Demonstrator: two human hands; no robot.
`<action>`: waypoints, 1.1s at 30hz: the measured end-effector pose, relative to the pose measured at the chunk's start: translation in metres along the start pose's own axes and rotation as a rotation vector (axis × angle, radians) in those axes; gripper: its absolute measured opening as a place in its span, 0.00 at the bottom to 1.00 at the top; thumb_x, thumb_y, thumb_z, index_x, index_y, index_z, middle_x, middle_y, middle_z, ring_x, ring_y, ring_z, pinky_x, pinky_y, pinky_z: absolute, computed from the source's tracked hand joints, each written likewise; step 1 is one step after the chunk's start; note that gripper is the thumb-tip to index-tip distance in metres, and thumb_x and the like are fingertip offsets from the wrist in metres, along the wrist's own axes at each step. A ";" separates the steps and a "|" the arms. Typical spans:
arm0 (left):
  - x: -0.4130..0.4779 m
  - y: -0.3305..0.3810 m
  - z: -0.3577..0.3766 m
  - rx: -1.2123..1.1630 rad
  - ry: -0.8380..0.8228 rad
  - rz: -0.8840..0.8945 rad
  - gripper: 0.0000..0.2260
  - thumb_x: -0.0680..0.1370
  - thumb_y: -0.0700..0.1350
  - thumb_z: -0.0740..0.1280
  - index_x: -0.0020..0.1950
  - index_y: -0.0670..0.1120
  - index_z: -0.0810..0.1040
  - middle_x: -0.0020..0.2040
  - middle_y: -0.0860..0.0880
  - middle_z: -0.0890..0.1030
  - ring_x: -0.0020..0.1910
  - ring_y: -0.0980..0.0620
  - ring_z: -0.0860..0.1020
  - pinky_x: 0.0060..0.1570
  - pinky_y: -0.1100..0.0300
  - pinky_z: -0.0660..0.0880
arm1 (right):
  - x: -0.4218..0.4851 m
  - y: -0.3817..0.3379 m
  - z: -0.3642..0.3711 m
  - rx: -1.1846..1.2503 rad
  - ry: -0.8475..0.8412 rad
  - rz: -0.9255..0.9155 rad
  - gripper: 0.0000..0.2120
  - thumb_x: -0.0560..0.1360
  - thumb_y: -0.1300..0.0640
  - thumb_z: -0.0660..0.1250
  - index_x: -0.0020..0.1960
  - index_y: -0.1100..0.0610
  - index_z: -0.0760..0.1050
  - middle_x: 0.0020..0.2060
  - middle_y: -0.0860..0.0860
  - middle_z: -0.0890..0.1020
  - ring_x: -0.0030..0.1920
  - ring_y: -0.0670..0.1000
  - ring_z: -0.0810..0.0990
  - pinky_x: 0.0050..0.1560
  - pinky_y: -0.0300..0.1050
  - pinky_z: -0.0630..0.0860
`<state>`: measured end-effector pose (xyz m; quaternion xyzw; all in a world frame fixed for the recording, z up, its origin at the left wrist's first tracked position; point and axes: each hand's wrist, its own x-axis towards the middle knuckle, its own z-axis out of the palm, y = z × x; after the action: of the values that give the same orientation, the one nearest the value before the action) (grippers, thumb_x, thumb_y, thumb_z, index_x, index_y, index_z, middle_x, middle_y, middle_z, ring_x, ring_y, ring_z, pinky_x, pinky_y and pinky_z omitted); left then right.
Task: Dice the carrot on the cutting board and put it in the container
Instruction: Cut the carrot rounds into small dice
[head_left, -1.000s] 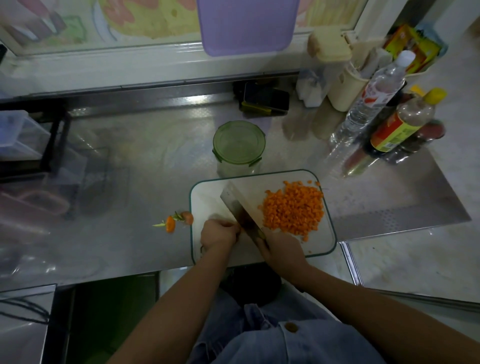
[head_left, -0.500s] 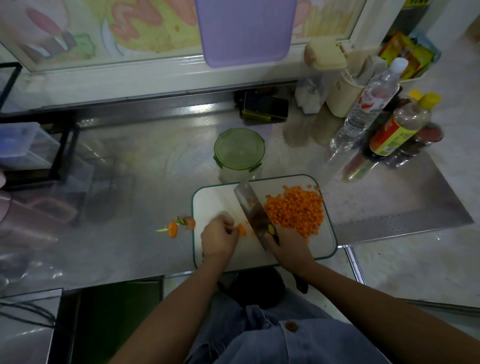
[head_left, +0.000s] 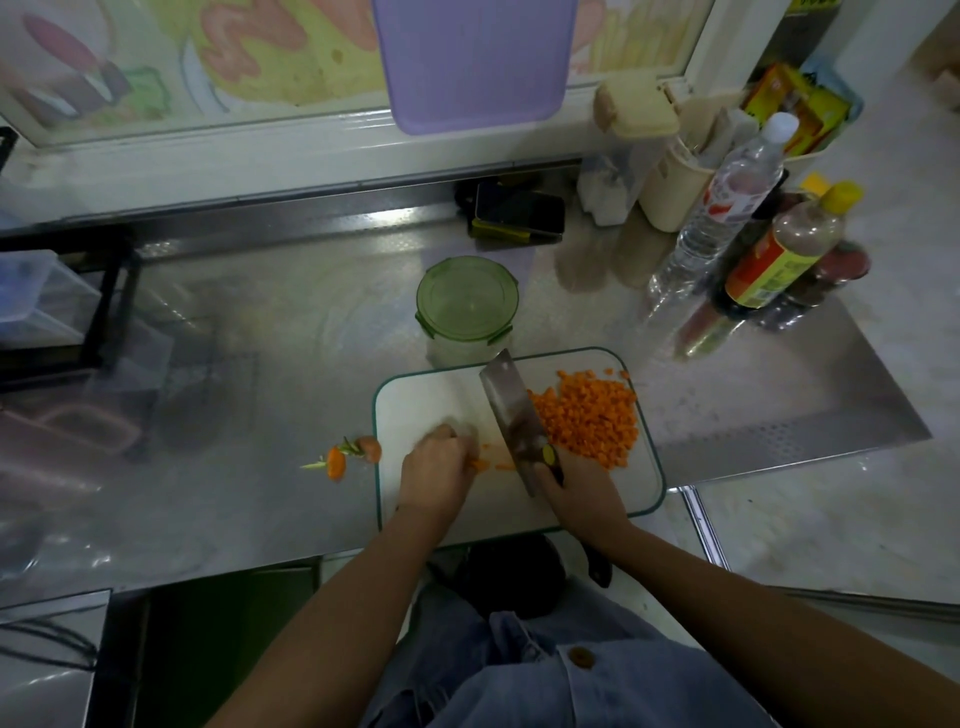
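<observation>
A white cutting board (head_left: 415, 410) with a green rim lies on the steel counter. A heap of diced carrot (head_left: 589, 415) covers its right half. My right hand (head_left: 576, 486) grips the handle of a cleaver (head_left: 511, 410), whose blade stands on the board between the heap and my left hand. With curled fingers, my left hand (head_left: 436, 470) holds down a small remaining carrot piece (head_left: 480, 464) just left of the blade. Behind the board stands a round glass container (head_left: 466, 306) with a green lid on it.
Carrot ends with green stems (head_left: 345, 457) lie on the counter left of the board. Bottles (head_left: 727, 208) and a cream utensil holder (head_left: 675, 192) crowd the back right. A dark phone (head_left: 519, 210) lies at the back. A dark rack (head_left: 67, 301) stands on the left.
The cleaver swung from lying tilted over the heap to standing upright on the board left of it. My left hand now holds a small carrot piece beside the blade.
</observation>
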<state>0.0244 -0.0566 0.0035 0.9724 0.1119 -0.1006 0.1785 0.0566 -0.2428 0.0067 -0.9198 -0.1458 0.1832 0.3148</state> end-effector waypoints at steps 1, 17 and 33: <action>-0.001 -0.001 0.000 -0.010 0.010 0.000 0.08 0.74 0.48 0.68 0.52 0.51 0.80 0.50 0.48 0.75 0.50 0.46 0.77 0.44 0.54 0.75 | 0.001 0.001 0.000 0.013 0.018 0.009 0.14 0.79 0.55 0.61 0.36 0.56 0.66 0.27 0.50 0.67 0.28 0.51 0.68 0.29 0.45 0.59; 0.009 0.029 0.005 0.090 -0.009 0.134 0.09 0.77 0.48 0.61 0.52 0.47 0.78 0.53 0.47 0.73 0.53 0.47 0.74 0.43 0.55 0.72 | 0.000 0.008 -0.006 0.071 0.065 0.082 0.10 0.78 0.55 0.63 0.39 0.54 0.68 0.28 0.45 0.67 0.34 0.52 0.72 0.35 0.50 0.67; 0.012 0.027 0.007 0.122 -0.029 0.212 0.09 0.76 0.48 0.62 0.50 0.45 0.77 0.52 0.46 0.75 0.56 0.47 0.72 0.50 0.56 0.69 | 0.002 0.012 -0.001 0.104 0.083 0.100 0.11 0.78 0.54 0.62 0.38 0.57 0.72 0.30 0.54 0.75 0.33 0.54 0.75 0.35 0.54 0.71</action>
<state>0.0421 -0.0817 0.0034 0.9862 -0.0004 -0.1020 0.1303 0.0608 -0.2510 -0.0009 -0.9152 -0.0769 0.1679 0.3583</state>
